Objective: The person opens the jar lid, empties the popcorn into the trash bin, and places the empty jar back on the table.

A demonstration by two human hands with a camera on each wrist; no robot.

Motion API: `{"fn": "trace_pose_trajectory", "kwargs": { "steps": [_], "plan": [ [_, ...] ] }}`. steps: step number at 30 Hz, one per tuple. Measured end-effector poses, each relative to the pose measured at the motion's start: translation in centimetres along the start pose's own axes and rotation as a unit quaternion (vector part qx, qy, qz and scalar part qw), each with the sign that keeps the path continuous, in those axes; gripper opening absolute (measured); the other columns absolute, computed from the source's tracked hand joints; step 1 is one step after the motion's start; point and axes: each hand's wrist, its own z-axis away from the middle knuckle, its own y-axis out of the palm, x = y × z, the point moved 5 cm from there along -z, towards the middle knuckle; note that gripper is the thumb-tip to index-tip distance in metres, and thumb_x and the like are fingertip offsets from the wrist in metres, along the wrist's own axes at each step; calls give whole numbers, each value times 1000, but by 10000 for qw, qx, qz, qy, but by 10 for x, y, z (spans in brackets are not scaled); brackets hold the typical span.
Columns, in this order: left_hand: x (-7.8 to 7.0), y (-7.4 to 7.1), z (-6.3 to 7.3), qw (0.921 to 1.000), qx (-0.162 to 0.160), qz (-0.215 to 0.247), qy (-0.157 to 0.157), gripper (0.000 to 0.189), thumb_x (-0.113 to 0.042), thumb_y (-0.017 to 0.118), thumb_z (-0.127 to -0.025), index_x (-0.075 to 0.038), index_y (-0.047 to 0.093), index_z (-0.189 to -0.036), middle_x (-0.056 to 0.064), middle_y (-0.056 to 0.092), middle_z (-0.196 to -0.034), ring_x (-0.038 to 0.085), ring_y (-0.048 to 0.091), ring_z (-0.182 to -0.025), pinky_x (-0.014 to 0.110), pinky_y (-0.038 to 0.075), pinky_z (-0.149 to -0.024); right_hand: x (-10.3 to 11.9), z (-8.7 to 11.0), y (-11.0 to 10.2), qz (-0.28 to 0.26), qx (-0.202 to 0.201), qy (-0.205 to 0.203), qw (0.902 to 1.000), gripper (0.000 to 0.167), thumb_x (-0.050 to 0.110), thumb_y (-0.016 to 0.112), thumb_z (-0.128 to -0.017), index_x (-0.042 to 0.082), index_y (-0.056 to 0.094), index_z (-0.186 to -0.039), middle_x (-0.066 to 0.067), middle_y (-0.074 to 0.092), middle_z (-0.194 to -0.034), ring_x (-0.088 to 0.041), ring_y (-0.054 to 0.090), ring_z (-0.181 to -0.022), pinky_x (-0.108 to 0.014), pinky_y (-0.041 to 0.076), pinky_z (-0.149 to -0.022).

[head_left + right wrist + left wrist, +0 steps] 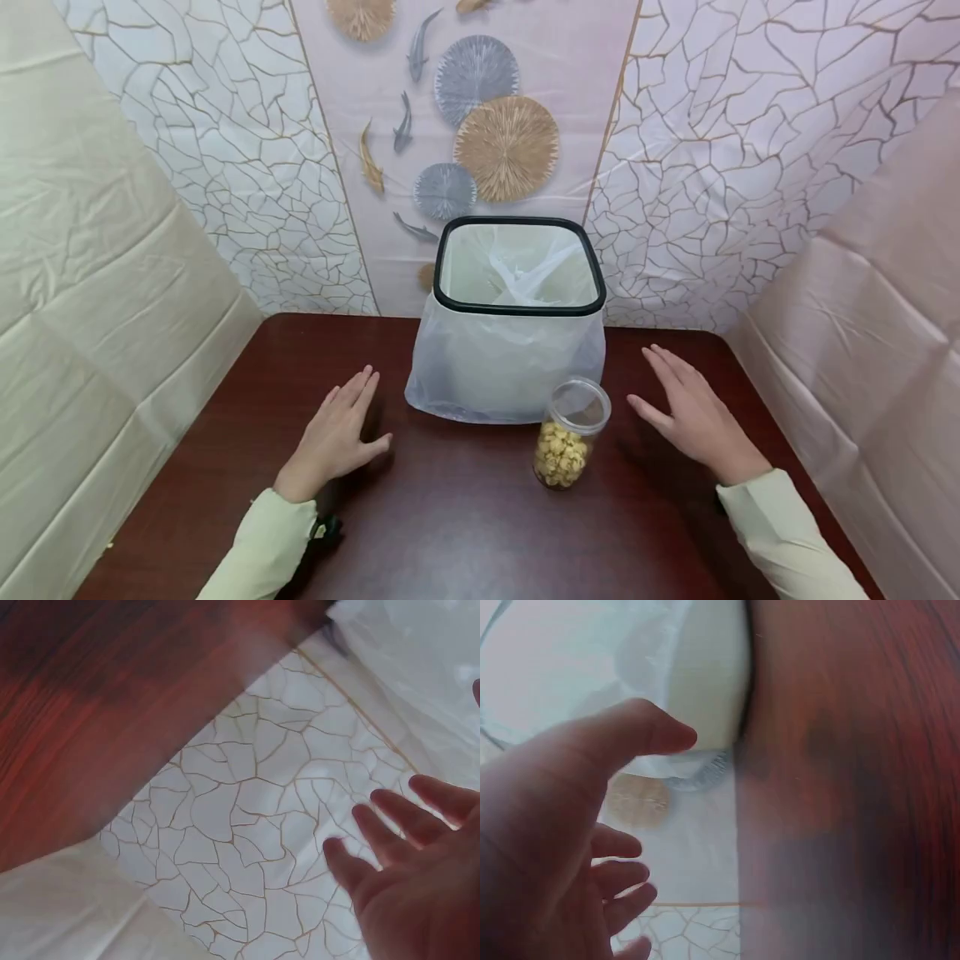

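My left hand [337, 437] is over the left part of the table, fingers extended and thumb spread, holding nothing. On the other side, my right hand [693, 417] is likewise spread and bare, to the right of a clear jar [572, 429]. That jar stands upright, about half filled with popcorn [560, 454], and its top looks uncovered. Behind it is a bin [517, 354] with a black rim [517, 310], lined with a translucent white bag [442, 375] folded down over the outside. In the left wrist view the thumb [652, 735] overlaps the bin.
The dark red-brown table [450, 525] ends at a patterned wall covering [675, 208] behind the bin. Pale cloth [112, 333] hangs along the left side, and more cloth [855, 350] along the right. A small yellowish crumb [109, 545] lies near the left table edge.
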Motion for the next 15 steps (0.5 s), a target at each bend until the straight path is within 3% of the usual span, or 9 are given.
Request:
{"fn": "trace_pose_trajectory", "kwargs": {
  "steps": [3,6,10,13,15],
  "plan": [
    [-4,-8,7,9981,19,603,94,95,-36,80,-89,0,33,-163,19,33,-171,39,38,-156,61,35,-123,5,3,-12,-474,-241,-102,9985,78,34,76,-96,1,41,-158,-27,48,-156,-49,46,-142,-67,41,-110],
    [-13,-19,13,9902,-46,1381,222,90,-29,81,-90,-6,35,-164,16,39,-169,37,43,-153,61,43,-118,12,3,-25,-819,-570,-321,9945,73,26,82,-92,4,49,-153,-22,60,-145,-38,57,-131,-39,49,-111],
    [-32,-30,16,9734,-267,2208,558,85,-21,84,-87,-14,43,-161,9,50,-163,30,50,-149,58,47,-114,20,4,-39,-1377,-805,-602,9854,70,15,85,-87,12,55,-150,-12,67,-137,-10,62,-123,-2,38,-102],
    [-49,-29,15,9609,-353,2615,839,83,-19,86,-84,-16,48,-158,4,56,-158,23,54,-146,53,49,-113,25,4,-43,-1784,-697,-728,9788,73,8,87,-84,18,56,-150,-4,67,-137,9,59,-121,-2,39,-104],
    [-61,-24,14,9493,-283,2969,999,81,-17,86,-84,-13,50,-156,5,58,-157,21,55,-145,47,49,-116,28,4,-43,-1958,-555,-814,9757,77,5,87,-83,21,56,-151,0,67,-137,13,57,-121,-4,40,-105]
  ]
}}
